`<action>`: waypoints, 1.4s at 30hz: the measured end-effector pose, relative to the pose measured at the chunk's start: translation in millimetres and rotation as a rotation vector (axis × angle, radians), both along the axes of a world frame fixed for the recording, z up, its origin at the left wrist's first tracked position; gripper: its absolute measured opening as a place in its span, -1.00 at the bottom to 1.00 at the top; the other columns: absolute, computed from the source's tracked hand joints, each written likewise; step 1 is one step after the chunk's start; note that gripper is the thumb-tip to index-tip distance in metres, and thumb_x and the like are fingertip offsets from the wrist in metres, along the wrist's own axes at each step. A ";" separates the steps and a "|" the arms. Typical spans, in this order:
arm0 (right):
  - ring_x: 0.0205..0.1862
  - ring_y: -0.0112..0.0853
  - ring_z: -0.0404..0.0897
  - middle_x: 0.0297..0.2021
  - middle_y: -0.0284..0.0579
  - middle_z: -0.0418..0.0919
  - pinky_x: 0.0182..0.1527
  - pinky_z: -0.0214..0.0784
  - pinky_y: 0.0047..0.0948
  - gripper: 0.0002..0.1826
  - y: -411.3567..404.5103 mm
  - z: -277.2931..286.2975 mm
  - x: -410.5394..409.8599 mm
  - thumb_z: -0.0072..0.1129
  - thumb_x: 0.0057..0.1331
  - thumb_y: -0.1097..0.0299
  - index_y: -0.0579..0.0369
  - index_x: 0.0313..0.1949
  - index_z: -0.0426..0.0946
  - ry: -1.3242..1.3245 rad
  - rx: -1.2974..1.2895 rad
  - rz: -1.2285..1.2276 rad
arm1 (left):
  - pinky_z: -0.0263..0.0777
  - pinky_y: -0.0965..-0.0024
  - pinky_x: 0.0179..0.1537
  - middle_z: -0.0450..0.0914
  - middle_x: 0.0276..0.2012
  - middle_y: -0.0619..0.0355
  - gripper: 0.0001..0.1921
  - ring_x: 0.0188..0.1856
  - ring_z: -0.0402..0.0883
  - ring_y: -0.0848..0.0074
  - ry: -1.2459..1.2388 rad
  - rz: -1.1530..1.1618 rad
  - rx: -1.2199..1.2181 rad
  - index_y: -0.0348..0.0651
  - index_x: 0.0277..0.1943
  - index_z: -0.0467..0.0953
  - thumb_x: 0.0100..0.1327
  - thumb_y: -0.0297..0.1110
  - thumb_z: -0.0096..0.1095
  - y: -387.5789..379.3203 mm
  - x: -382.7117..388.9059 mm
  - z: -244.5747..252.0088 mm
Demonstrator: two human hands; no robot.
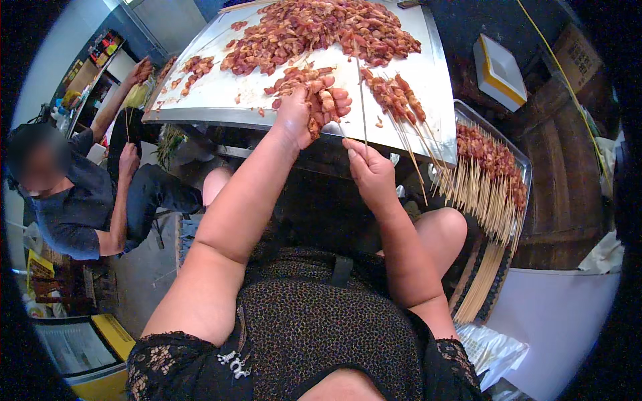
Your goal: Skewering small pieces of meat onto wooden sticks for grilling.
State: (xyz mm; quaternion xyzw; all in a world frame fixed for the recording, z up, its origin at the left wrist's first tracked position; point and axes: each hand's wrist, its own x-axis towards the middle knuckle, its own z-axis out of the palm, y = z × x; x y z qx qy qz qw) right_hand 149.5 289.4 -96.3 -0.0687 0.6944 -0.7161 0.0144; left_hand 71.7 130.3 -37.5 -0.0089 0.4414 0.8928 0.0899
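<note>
Palm up over the table's front edge, my left hand (306, 110) holds several pieces of raw marinated meat (327, 102) against its fingers. Just to its right and lower, my right hand (372, 170) pinches bamboo skewers. One bare skewer (362, 95) points up and away across the table. A second, shorter visible length runs from my right fingertips to the meat in my left palm. Behind my left hand more meat (296, 77) lies on the white tabletop (200, 103). Loaded meat skewers (396, 97) rest to the right, their sticks overhanging the edge.
A large meat heap (321, 30) covers the table's far part. Right of the table, a metal tray (526, 170) holds many loaded skewers (489, 150); bare bamboo sticks (481, 285) lie below it. A white foam box (501, 70) stands beyond. At left sits a co-worker (75, 195) holding a stick.
</note>
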 end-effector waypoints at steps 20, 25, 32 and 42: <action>-0.58 -0.67 0.34 -0.58 -0.40 0.44 -0.50 0.24 -0.64 -0.74 -7.7 2.3 6.3 0.01 0.31 0.40 0.20 -0.06 0.52 0.033 -0.035 0.018 | 0.27 0.51 -0.48 0.27 -0.57 0.27 -0.59 -0.55 0.26 0.62 0.101 -0.036 0.055 -0.24 -0.05 0.27 0.34 -0.01 -0.05 22.3 15.3 -6.9; -0.56 -0.68 0.32 -0.60 -0.42 0.39 -0.49 0.18 -0.68 -0.68 18.8 61.8 21.4 0.02 0.29 0.46 0.11 0.04 0.48 0.190 0.222 -0.064 | 0.46 0.24 0.00 0.51 -0.10 -0.05 -0.30 -0.05 0.53 0.37 0.210 -0.085 -0.159 -0.30 0.25 0.12 0.31 0.17 -0.22 14.7 9.8 23.0; -0.38 -0.43 0.52 -0.40 -0.09 0.56 -0.23 0.36 -0.45 -0.67 87.4 95.4 1.9 -0.03 0.29 0.45 0.08 0.05 0.48 0.611 0.920 -0.579 | 0.52 0.32 -0.06 0.53 -0.06 0.03 -0.65 -0.11 0.58 0.42 0.265 0.447 -0.452 -0.20 0.19 0.29 0.40 -0.34 -0.20 -75.5 -29.1 50.2; -0.49 -0.58 0.43 -0.55 -0.25 0.46 -0.37 0.33 -0.56 -0.61 37.0 105.6 27.9 -0.05 0.36 0.27 0.16 0.11 0.37 0.140 0.277 0.127 | 0.46 0.37 -0.29 0.64 -0.38 0.00 -0.75 -0.34 0.62 0.37 0.277 0.311 -1.600 -0.28 -0.21 0.59 0.12 -0.33 0.13 -119.9 -70.6 10.2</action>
